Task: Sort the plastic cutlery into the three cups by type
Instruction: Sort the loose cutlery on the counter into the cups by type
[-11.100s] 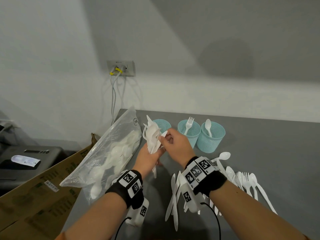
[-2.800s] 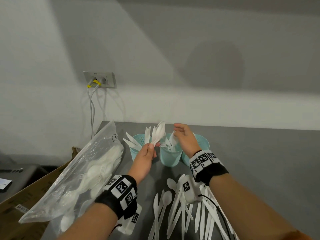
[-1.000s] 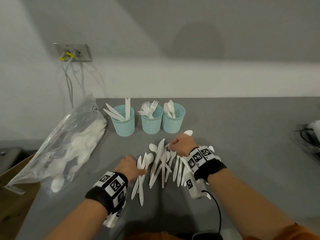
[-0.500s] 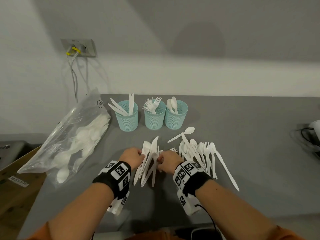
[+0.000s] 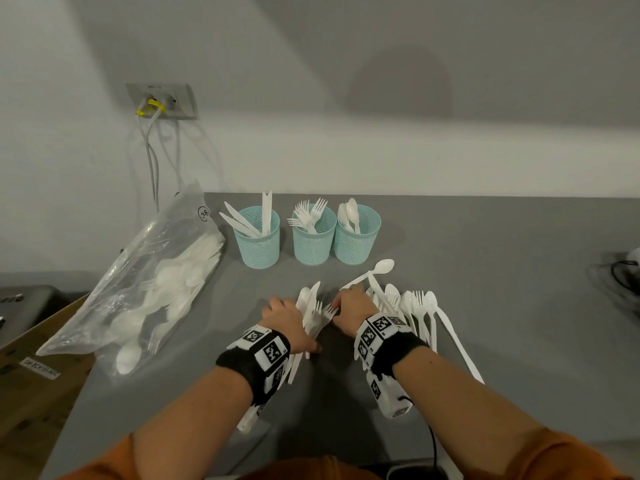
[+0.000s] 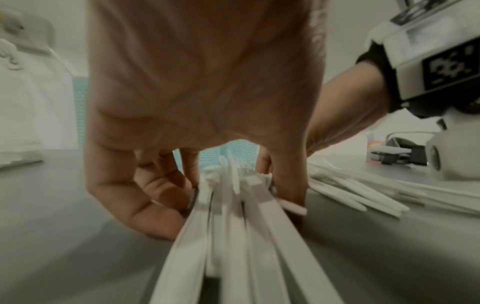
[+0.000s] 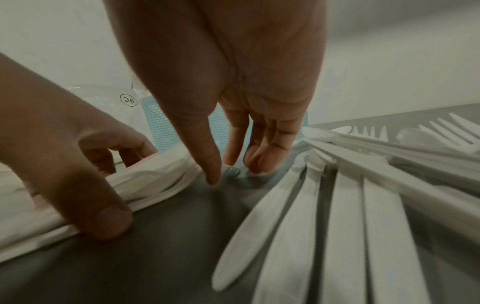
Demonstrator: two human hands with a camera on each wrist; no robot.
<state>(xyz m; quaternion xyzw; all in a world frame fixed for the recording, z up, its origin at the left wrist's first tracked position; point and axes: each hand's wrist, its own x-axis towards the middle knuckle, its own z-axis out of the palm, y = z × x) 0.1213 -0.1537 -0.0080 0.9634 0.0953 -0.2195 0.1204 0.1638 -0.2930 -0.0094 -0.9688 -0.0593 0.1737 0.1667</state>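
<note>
Pale teal mesh plastic is what the three cups are made of, and they are lined up near the back of the grey table (image 5: pixel 485 271). In the left cup (image 5: pixel 258 247) three or four white knives are stood, though the exact number cannot be told. The middle cup (image 5: pixel 313 245) is filled with about four forks, tines up. Roughly three spoons are held in the right cup (image 5: pixel 355 244). Beside the left cup a clear bag (image 5: pixel 138 289) is laid, packed with more white cutlery that cannot be counted.

A bundle of cutlery (image 5: pixel 311 315) is gripped on the table by the left hand (image 5: pixel 284 317), the fingers curled on one side and the thumb pressed on the other; at least one fork, one knife and one spoon can be made out in it. The right hand (image 5: pixel 351 311) is set just beside the bundle, its fingers straight and pointed down at the table surface with nothing clasped. To its right a loose pile (image 5: pixel 415 313) of spoons, forks and knives is fanned out, with one spoon (image 5: pixel 372 273) lying across its far end.
</note>
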